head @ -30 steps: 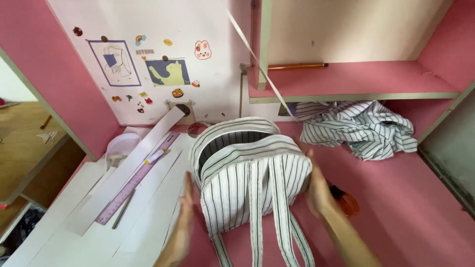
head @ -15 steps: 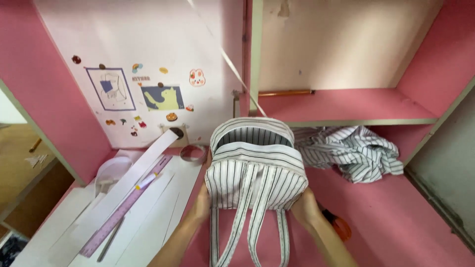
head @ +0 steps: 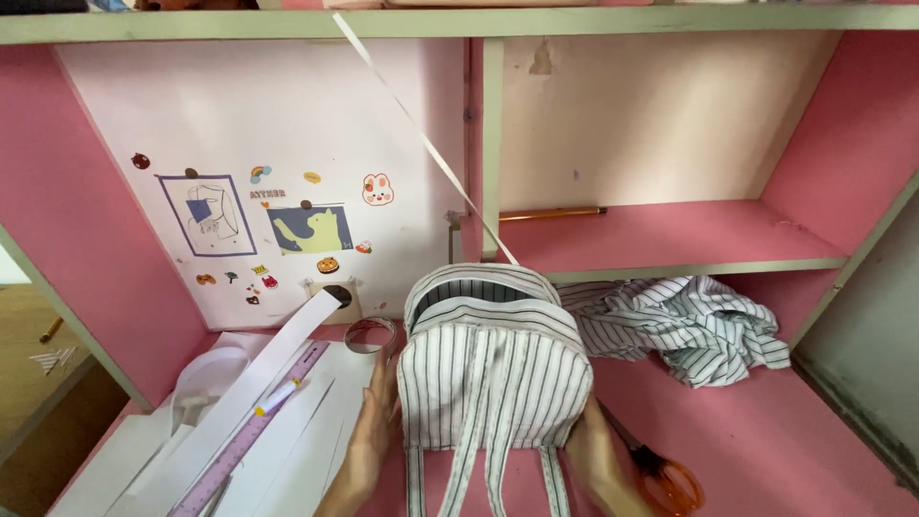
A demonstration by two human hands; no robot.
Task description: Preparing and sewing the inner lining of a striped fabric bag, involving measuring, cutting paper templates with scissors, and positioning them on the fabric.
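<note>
Holding: I had both hands pressed flat against the sides of the striped backpack [head: 493, 378], which stood upright on the pink desk [head: 766, 450].
Left hand: the left hand [head: 376, 431] lay with fingers stretched out along the bag's left flank, touching the cloth, not curled round anything.
Right hand: the right hand [head: 595, 458] sat low on the bag's right side, palm against it; the fingertips were hidden behind the fabric, so I could not tell how far they were spread.
Backpack: white with dark stripes, top zip gaping open, two straps [head: 479, 479] hanging down the near face toward me.
Left of the bag: white paper strips [head: 287, 378] lay fanned out, with a purple ruler [head: 251, 431] on them and a roll of clear tape [head: 369, 335] just beside the bag's upper left corner.
Right of the bag: orange-handled scissors [head: 661, 474] lay on the desk just beside my right hand.
Behind: a crumpled striped cloth [head: 689, 325] sat heaped under the shelf [head: 670, 244], near the bag.
Shelf: a pencil [head: 552, 213] rested along its back edge.
Wall: a white panel [head: 268, 163] carried small stickers and two drawings.
</note>
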